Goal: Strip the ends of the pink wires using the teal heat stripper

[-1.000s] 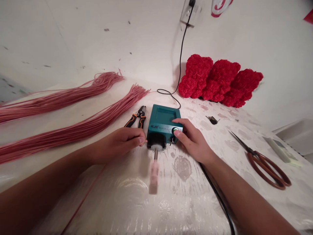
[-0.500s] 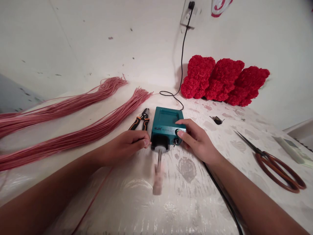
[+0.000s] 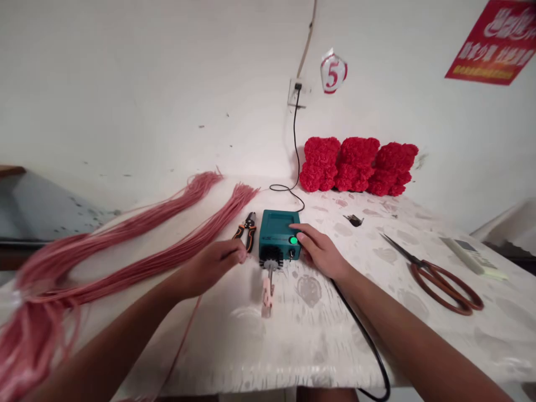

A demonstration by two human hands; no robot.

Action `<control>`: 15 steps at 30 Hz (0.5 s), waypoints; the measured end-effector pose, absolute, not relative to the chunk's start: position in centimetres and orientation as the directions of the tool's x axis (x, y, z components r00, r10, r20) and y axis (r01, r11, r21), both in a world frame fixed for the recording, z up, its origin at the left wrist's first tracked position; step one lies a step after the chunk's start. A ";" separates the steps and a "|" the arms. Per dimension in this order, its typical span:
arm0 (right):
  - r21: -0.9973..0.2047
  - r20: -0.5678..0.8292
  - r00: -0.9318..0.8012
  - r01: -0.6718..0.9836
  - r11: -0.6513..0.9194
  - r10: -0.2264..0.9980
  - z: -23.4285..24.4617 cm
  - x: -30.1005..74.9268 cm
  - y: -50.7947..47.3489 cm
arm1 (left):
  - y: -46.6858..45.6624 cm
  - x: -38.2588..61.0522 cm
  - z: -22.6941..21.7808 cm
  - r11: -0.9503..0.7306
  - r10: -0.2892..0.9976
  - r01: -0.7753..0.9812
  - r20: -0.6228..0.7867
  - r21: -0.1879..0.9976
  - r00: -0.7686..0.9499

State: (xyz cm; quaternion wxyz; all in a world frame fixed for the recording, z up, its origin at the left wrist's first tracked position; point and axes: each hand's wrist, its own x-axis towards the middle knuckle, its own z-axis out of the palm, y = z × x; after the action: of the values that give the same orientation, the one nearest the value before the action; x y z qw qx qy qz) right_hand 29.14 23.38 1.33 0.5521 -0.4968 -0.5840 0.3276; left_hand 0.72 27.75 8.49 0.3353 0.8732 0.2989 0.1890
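Head view: the wall [image 3: 167, 84] fills the top, and the table [image 3: 335, 335] spreads below it under a pale patterned cover. On the table's left half, the pink strands [image 3: 167, 255] lie bent back on themselves, two long arms reaching toward the wall. Three clumps of red flowers [image 3: 358, 166] stand side by side by the wall, right of centre; a red poster [image 3: 492, 42] hangs at the upper right. The scissors [image 3: 420, 262] lie on the right, brown handles toward the front. The left hand [image 3: 220, 259] is curled, thumb pressed to the bent forefinger, pinching a strand [image 3: 188, 332] that trails from beneath it; the tip is too small to make out. The right hand [image 3: 320, 251] has its fingers loosely spread over the right side of the box [image 3: 274, 223], forefinger on top, clasping nothing. The teal box sits mid-table between both hands. A pale device [image 3: 469, 255] lies beyond the scissors, and the pliers [image 3: 249, 224] just beside the left hand. A number sign [image 3: 334, 72] is on the wall. From the box's front juts a shaft [image 3: 270, 273], a pink piece [image 3: 267, 301] at its end. Smallest, the button [image 3: 293, 240] glows green beside the right thumb.
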 end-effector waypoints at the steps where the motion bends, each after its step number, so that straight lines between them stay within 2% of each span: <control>1: -0.924 0.349 0.136 0.217 0.316 0.927 1.9 29.3 22.6 | 26.0 0.1 9.2 -0.599 0.665 0.418 0.133 0.683 0.735; 3: -0.905 0.414 0.237 0.210 0.369 0.879 3.1 29.5 20.2 | 21.9 -1.3 9.9 -0.595 0.694 0.456 0.136 0.662 0.707; 6: -0.888 0.459 0.399 0.212 0.408 0.793 3.3 28.7 14.5 | 15.1 -2.6 8.4 -0.544 0.769 0.494 0.166 0.678 0.618; 9: -0.928 0.373 0.420 0.149 0.343 0.827 1.2 25.9 7.9 | 9.4 -2.7 5.5 -0.461 0.836 0.475 0.187 0.749 0.517; 12: -0.931 0.310 0.345 -0.079 0.357 0.886 -1.7 22.4 2.9 | 5.6 -2.0 3.6 -0.417 0.868 0.453 0.198 0.788 0.456; 15: -0.878 0.274 0.295 -0.313 0.363 0.915 -3.2 20.1 0.4 | 3.6 -1.6 3.3 -0.382 0.872 0.390 0.186 0.838 0.453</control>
State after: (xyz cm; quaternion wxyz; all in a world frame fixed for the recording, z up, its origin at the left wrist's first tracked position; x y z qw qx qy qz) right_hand 20.07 0.37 -3.21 0.7161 -0.3669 -0.4108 0.4287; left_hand -1.57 3.65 3.34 0.3734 0.7662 0.4117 0.3223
